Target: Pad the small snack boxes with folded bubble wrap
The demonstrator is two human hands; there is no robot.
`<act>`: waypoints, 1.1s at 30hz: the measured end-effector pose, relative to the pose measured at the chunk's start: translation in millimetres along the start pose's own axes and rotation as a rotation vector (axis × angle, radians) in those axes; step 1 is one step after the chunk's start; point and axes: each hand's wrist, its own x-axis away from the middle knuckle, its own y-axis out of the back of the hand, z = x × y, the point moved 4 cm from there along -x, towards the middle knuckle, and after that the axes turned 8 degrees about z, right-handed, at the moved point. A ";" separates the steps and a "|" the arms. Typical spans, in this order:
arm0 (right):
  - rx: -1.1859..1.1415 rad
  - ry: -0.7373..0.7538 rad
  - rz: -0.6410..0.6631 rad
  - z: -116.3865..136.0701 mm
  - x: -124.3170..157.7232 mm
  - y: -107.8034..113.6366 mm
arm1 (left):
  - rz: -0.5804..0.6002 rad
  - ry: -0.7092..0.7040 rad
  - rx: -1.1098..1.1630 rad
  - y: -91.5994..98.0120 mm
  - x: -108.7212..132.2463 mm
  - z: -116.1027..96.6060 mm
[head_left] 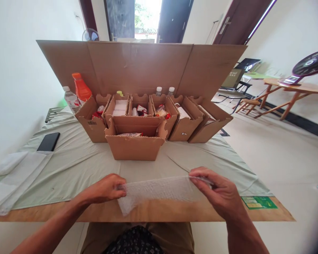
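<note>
Between my two hands a clear bubble wrap bag [159, 189] is stretched out sideways above the table's front edge. My left hand [108, 188] pinches its left end, and one corner hangs down below the fingers. My right hand [214, 188] grips the other end between thumb and fingers. Just beyond the bag stands a low cardboard box [134, 148] with a packet [129, 134] partly visible inside. More bubble wrap bags [21, 180] lie flat on the table at the left.
Behind the low box, several cardboard bins [185, 128] form a row holding packets and white items. A tall cardboard panel [140, 67] rises behind them. Bottles [81, 88] stand at the back left. A black phone [49, 141] and a green card [259, 202] lie on the table.
</note>
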 end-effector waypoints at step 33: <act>0.828 -0.093 0.182 -110.1 32.6 -92.7 | -0.525 0.165 -0.891 -55.9 30.4 83.2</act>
